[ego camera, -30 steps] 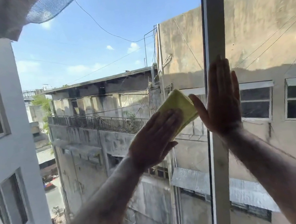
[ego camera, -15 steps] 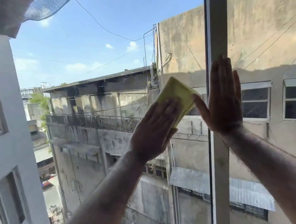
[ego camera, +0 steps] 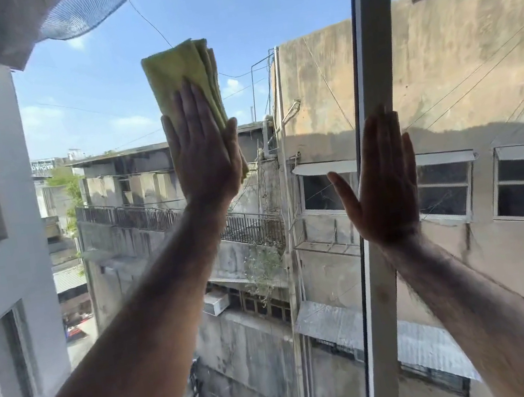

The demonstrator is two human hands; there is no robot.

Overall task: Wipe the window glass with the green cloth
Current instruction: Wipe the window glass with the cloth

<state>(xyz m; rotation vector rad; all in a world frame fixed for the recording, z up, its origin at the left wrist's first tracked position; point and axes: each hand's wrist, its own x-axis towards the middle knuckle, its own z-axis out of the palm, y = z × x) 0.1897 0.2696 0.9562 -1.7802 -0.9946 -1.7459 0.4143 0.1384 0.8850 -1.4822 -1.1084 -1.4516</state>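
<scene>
A folded yellow-green cloth is pressed flat against the window glass high on the left pane. My left hand lies flat on its lower half, fingers pointing up, pinning it to the glass. My right hand rests open and flat over the white vertical window frame and the pane edge beside it, holding nothing. Both forearms reach up from the bottom of the view.
The white frame post runs top to bottom right of centre and splits two panes. Through the glass I see concrete buildings, a railed balcony, overhead wires and blue sky. A netted awning hangs at the top left.
My left hand has slid the cloth up and to the left, from beside the frame into the sky area, and the cloth now stands upright. My right hand stays on the frame.
</scene>
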